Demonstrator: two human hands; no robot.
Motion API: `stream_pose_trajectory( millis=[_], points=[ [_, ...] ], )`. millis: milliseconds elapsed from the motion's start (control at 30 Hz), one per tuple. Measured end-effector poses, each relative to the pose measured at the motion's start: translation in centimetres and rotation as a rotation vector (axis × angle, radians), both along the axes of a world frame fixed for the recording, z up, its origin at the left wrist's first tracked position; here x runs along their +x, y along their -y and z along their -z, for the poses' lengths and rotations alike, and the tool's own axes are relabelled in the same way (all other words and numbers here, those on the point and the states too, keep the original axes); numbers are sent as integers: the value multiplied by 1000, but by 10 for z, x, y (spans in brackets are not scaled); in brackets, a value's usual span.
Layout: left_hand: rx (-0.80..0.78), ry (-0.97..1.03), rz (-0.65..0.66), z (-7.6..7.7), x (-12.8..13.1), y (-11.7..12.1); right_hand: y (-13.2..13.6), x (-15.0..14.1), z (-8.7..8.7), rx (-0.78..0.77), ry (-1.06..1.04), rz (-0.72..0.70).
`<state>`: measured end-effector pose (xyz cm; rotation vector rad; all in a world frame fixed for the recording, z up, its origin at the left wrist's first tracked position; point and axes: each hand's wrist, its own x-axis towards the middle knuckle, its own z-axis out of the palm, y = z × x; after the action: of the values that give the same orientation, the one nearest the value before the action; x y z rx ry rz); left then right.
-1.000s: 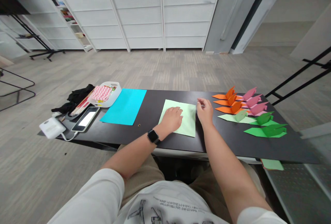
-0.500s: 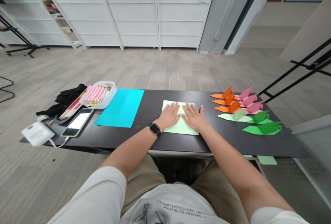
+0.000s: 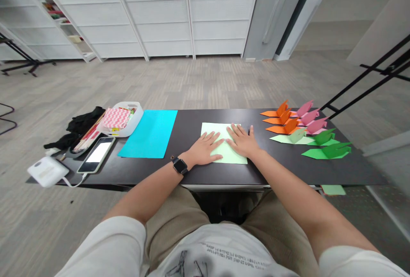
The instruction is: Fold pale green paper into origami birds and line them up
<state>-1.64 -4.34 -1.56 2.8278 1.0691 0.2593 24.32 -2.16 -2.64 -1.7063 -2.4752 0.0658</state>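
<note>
A pale green paper sheet point(image 3: 214, 129) lies in the middle of the black table point(image 3: 192, 170). My left hand point(image 3: 203, 149) rests flat on its near left part, fingers spread. My right hand point(image 3: 243, 140) lies flat on its right half, fingers stretched toward the far edge. Both hands press on the sheet and hold nothing. A dark watch point(image 3: 180, 166) is on my left wrist.
A cyan sheet point(image 3: 149, 134) lies left of the green one. Further left are a white tray point(image 3: 123, 119) of patterned paper, a phone point(image 3: 96, 154), a white charger point(image 3: 48, 171) and black cloth point(image 3: 80, 125). Folded orange point(image 3: 282, 119), pink point(image 3: 309, 119) and green point(image 3: 326, 149) paper shapes stand at the right.
My right hand came down from beside the sheet onto its right half and flattened. My left hand opened and slid toward the near left of the sheet.
</note>
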Motion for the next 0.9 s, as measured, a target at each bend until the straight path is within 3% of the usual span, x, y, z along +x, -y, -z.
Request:
stream_pose_trajectory(
  millis=[167,300,467,600,800,900],
  points=[
    [-1,-10,-39,4,2,5,14,10,-11,85,24,217],
    [-6,6,-52,5,4,3,31,21,-9,28,52,-76],
    [-43,41,-62,-4,-5,7,39,26,-2,12,39,-76],
    [-31,192,124,-17,-22,15,36,25,-1,4,-18,-80],
    [-72,335,74,-15,-28,25,31,41,1,1,-316,-44],
    [-71,397,42,-14,-27,24,28,55,1,105,-550,-67]
  ],
)
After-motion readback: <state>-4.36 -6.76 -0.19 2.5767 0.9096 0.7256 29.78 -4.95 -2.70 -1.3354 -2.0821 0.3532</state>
